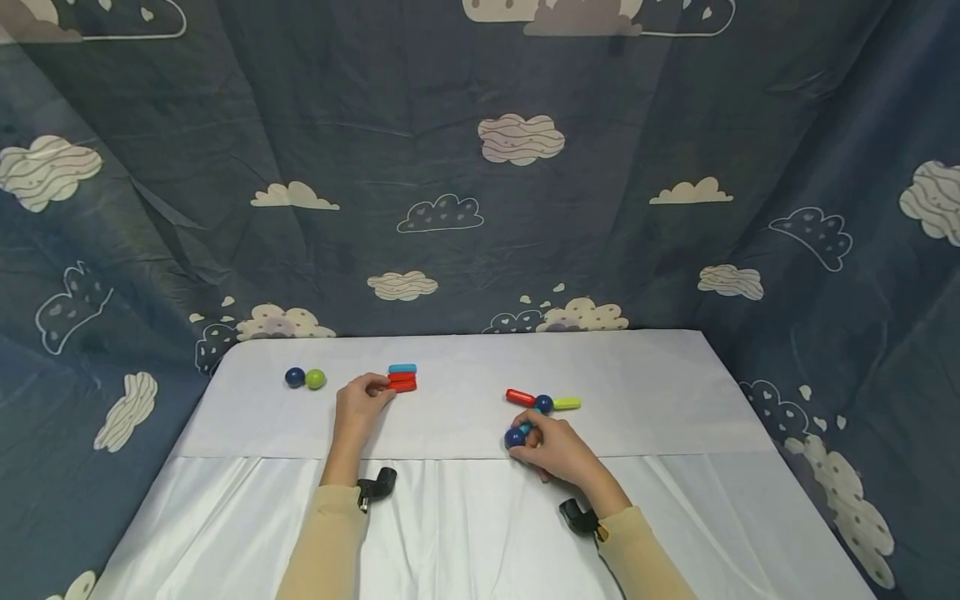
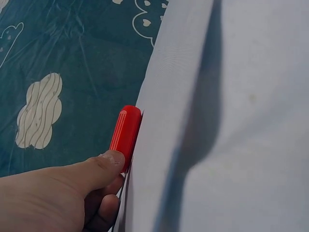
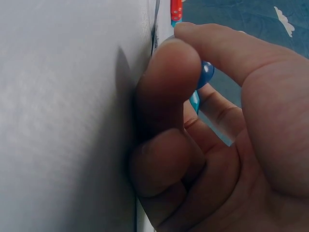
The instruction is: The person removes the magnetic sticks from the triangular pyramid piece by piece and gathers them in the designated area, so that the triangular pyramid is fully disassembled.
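1. Head view: From here I see the two hands well apart over the white-covered bench [image 1: 465, 417]. The left hand [image 1: 362, 406] pinches one end of the paired red rods [image 1: 402, 386]; a blue rod [image 1: 402, 367] lies just beyond them. The right hand [image 1: 558, 450] grips a joined figure by its near blue ball [image 1: 514, 438] and cyan rod [image 1: 526, 427]. At the far end are a second blue ball [image 1: 543, 404], a single red rod [image 1: 520, 397] and a lime rod [image 1: 567, 403]. Over on the left, a navy ball [image 1: 295, 378] and a green ball [image 1: 315, 379] sit side by side. I can read no writing on any piece.

2. Left wrist view: The thumb presses on red, with fingers curled behind. It looks like glossy, ridged plastic; I'd expect it light, stiff and hardy, a bit slick, best pinched mid-length. No label shows.

3. Right wrist view: Thumb and fingers close round shiny blue and cyan; exact contact I can't tell. Balls should be hard and ready to roll, so hold across the widest part; the joints may part if twisted. No brand here either.
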The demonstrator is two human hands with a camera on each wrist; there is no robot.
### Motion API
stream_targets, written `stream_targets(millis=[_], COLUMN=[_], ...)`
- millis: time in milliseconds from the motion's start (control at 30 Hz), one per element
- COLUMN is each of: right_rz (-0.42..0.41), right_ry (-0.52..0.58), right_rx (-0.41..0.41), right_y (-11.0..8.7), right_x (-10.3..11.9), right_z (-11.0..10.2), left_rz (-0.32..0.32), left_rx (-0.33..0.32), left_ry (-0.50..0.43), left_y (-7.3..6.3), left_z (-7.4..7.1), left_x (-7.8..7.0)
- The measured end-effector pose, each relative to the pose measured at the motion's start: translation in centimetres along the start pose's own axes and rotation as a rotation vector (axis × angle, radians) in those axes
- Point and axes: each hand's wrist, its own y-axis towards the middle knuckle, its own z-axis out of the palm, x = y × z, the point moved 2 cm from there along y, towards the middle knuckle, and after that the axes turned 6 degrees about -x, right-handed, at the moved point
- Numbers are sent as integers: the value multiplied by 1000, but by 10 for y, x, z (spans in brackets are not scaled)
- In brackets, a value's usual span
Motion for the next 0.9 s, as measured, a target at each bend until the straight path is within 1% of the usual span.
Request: stream_targets(millis=[167,300,467,567,667,767,833,900], right_rz=[-11,-5,13,21,23,20,16,6], right_ry=[-16,-13,-15,-15,-11,-8,-4,3], right_rx=[-13,-22,-21,-17,-12,-1,15,34], right_y=[0,-1,0,0,1,2,2,2], right_x=[-1,-1,0,0,-1,-2,-3,-4], right_z=[1,2,3,3,3,2,1,-1], left_rz=[17,24,17,28,58,100,131,154], left_rx=[-18,-27,-28,-37,-58,-61,-45,-13], left_ry=[-8,-13,-11,4,8,-17,-40,-61], left_y=[1,2,1,-1,-6,-14,-20,-28], left_z=[1,2,2,1,0,1,4,8], left_x=[0,0,0,0,-5,-14,-21,-28])
